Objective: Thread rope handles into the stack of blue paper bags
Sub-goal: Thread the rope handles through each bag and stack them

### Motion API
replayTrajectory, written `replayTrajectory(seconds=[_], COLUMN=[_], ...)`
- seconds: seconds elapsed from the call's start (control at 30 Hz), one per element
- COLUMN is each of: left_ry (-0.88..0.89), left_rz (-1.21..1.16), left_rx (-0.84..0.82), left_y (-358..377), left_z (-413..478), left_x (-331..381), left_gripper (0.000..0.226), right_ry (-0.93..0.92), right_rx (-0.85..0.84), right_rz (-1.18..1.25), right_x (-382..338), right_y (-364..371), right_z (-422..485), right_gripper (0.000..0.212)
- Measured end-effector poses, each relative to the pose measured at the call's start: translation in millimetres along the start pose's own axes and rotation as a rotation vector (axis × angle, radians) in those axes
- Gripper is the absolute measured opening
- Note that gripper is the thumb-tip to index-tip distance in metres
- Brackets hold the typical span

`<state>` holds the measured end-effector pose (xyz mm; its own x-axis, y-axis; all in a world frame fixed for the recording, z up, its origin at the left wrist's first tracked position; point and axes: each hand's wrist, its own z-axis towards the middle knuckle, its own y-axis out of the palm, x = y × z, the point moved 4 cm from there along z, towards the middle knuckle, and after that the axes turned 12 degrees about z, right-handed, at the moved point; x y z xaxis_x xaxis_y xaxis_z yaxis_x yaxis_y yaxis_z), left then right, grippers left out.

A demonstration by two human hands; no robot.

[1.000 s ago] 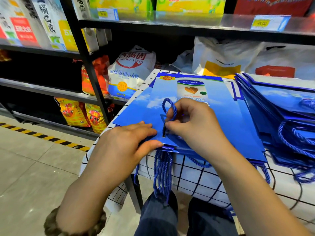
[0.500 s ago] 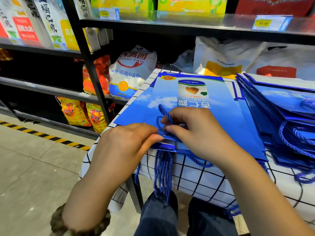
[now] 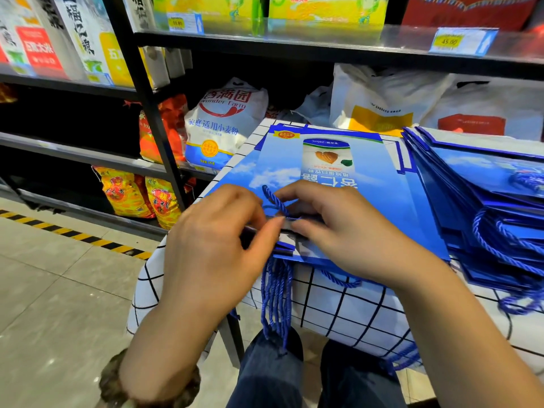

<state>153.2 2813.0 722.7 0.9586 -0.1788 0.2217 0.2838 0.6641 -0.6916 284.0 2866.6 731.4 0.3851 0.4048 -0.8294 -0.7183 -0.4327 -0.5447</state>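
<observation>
R hand (image 3: 347,231) curls over near edge of top bag (image 3: 391,195), fingertips pinching rope handle (image 3: 272,198), prob. at the hole (blurred). L hand (image 3: 217,248) pinches same edge, thumb on top. Bag lies on the stack (image 3: 232,178), on checked-cloth table (image 3: 338,313); spare ropes (image 3: 276,301) hang off the front edge; 2nd bag pile (image 3: 471,184) w/ ropes just to the R.

Both bare forearms are extended forward and angled inward, so that the hands are brought nearly fingertip to fingertip. The left hand (image 3: 217,251) is curled, with the near edge of the top bag (image 3: 391,187) pinched under its thumb. The rope loop (image 3: 272,199) is pinched by the bent fingers of the right hand (image 3: 347,231).
</observation>
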Motion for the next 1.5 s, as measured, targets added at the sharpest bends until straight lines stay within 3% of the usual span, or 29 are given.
replayTrajectory(seconds=[0.23,0.37,0.47,0.7,0.87,0.97,1.1,1.2,1.3,1.4,1.5], left_ry=[-0.091,-0.032,0.039,0.144,0.091,-0.002,-0.222,-0.306,-0.316,-0.286,-0.294], left_rz=[0.267,0.455,0.485,0.375,-0.003,-0.053,-0.195,-0.205,-0.201,-0.147,-0.172], left_rx=[-0.120,-0.247,-0.295,-0.418,-0.508,-0.403,-0.232,-0.208,-0.312,-0.429,-0.434], left_y=[0.1,1.2,4.9,7.5,6.2,11.5,6.6,7.6,17.1,29.4,36.1], left_z=[-0.8,4.0,5.2,8.3,2.7,-4.4,-5.0,1.7,13.6,22.1,24.7], left_x=[15.0,23.0,27.9,23.3,12.7,7.6,-2.6,-7.0,-1.6,5.9,10.9], left_gripper=[0.026,0.028,0.013,0.022,0.028,0.035,0.035,0.025,0.012,0.015,0.019], right_ry=[0.005,0.010,0.009,0.054,0.038,0.005,-0.030,-0.081,-0.133,-0.172,-0.192], right_rx=[0.034,0.041,0.060,0.033,0.050,0.078,0.245,0.368,0.429,0.447,0.449], right_rz=[-0.058,-0.001,0.040,0.033,-0.103,-0.143,-0.209,-0.232,-0.258,-0.275,-0.295], right_x=[0.7,-1.0,-2.4,6.5,8.3,7.7,8.7,10.3,11.5,13.8,16.0], right_y=[1.8,0.6,-0.1,5.7,4.6,5.8,2.3,3.1,6.5,8.6,8.9], right_z=[-0.4,-1.4,-1.7,-2.9,-5.5,-10.1,-24.4,-34.7,-38.6,-40.8,-42.7], right_gripper=[0.038,0.039,0.036,0.039,0.032,0.023,0.008,0.011,0.014,0.012,0.015])
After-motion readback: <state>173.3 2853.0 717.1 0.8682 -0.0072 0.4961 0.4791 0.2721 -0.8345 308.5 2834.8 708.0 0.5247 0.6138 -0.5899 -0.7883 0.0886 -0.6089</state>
